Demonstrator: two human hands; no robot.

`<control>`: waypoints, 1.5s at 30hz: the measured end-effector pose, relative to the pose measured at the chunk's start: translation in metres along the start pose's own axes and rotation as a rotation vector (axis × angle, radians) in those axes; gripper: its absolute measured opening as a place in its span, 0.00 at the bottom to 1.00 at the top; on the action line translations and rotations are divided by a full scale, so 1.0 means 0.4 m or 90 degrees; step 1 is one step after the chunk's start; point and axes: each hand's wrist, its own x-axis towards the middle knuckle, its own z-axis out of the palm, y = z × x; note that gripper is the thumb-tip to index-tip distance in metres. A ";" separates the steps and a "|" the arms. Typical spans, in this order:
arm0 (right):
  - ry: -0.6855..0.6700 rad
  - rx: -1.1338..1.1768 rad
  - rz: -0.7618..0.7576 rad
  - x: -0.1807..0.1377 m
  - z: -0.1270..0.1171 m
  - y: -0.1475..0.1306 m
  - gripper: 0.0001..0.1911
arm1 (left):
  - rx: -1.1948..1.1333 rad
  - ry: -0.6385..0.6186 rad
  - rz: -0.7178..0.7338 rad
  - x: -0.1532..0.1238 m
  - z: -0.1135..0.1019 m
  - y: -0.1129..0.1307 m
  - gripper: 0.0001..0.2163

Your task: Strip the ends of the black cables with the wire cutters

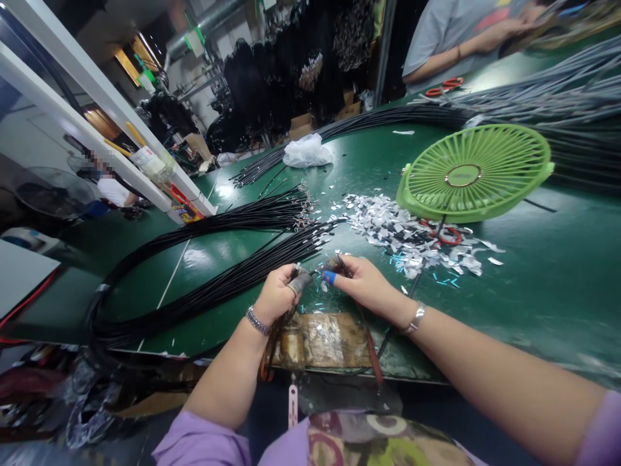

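My left hand (pixel 277 296), with a grey cover on a finger, pinches the end of a black cable (pixel 313 274) above the table's front edge. Facing it a short distance away, my right hand (pixel 371 290) is closed, with blue tape on the thumb. A thin dark strip passes through its fingers; what exactly it grips is too small to make out. Below both hands lies a tape-covered wooden block (pixel 332 340), with a reddish handle (pixel 374 359) at its right end. Bundled black cables (pixel 242 275) with stripped ends lie to the left of my hands.
White scraps (pixel 383 226) and small blue bits are heaped beyond my right hand, beside a green fan (pixel 475 171) and red-handled scissors (pixel 451 234). A plastic bag (pixel 308 151) lies farther back. Across the table (pixel 533 278) a person (pixel 451 45) works near grey cables (pixel 548 90).
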 end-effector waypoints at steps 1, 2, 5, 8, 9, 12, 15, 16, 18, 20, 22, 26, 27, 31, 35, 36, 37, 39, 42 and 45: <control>-0.002 -0.038 -0.014 -0.003 0.003 0.001 0.12 | 0.007 -0.001 0.009 0.001 0.000 -0.002 0.19; 0.001 -0.075 -0.030 -0.005 0.006 0.001 0.11 | 0.018 -0.001 0.022 0.002 0.001 -0.004 0.18; 0.005 -0.140 -0.077 -0.009 0.009 0.000 0.12 | 0.054 -0.003 0.053 0.002 0.002 -0.004 0.16; 0.004 -0.124 -0.078 -0.005 0.001 0.002 0.15 | 0.075 -0.011 0.047 0.001 0.001 -0.002 0.16; 0.016 -0.116 -0.070 -0.002 -0.004 0.003 0.17 | 0.077 -0.015 0.039 0.000 0.001 -0.002 0.16; 0.054 -0.105 -0.051 0.005 -0.013 0.010 0.19 | 0.060 -0.027 0.014 0.000 -0.001 -0.006 0.17; 0.040 -0.105 -0.064 0.009 -0.009 0.013 0.19 | 0.053 -0.081 0.007 -0.001 0.000 -0.012 0.16; 0.030 -0.111 -0.075 0.009 -0.005 0.014 0.19 | 0.064 -0.108 0.009 -0.001 0.001 -0.014 0.15; 0.028 -0.134 -0.094 0.008 -0.001 0.013 0.19 | 0.095 -0.149 0.030 -0.002 0.003 -0.014 0.13; 0.055 -0.158 -0.102 0.006 -0.003 0.012 0.18 | 0.108 -0.141 0.063 -0.002 0.004 -0.012 0.13; 0.081 -0.172 -0.109 0.003 -0.011 0.009 0.16 | 0.082 -0.094 0.077 -0.003 0.004 -0.008 0.14; 0.032 -0.236 -0.174 -0.008 -0.022 0.001 0.09 | 0.012 -0.024 0.027 -0.003 0.003 -0.001 0.20; 0.018 -0.260 -0.193 -0.010 -0.022 -0.001 0.07 | 0.010 -0.022 0.019 -0.003 0.003 0.001 0.21; 0.011 -0.284 -0.213 -0.014 -0.013 -0.013 0.05 | 0.025 -0.030 0.037 -0.001 0.002 -0.001 0.20; -0.070 -0.038 -0.090 -0.013 -0.003 -0.016 0.10 | 0.008 -0.110 0.052 -0.002 -0.008 -0.005 0.21; -0.122 0.068 -0.024 -0.013 0.000 -0.013 0.12 | -0.006 -0.146 0.045 -0.002 -0.012 -0.005 0.22; -0.178 0.169 0.046 -0.011 0.004 -0.010 0.14 | -0.020 -0.180 0.033 -0.002 -0.015 -0.005 0.23; -0.257 0.304 0.159 -0.007 0.009 -0.002 0.18 | -0.033 -0.215 0.012 0.001 -0.020 -0.004 0.24; -0.192 0.235 0.155 0.002 0.009 0.004 0.17 | -0.002 -0.182 -0.006 0.007 -0.018 -0.003 0.24; -0.010 -0.090 -0.009 0.001 0.004 0.000 0.10 | 0.049 -0.113 -0.037 0.012 -0.003 -0.002 0.21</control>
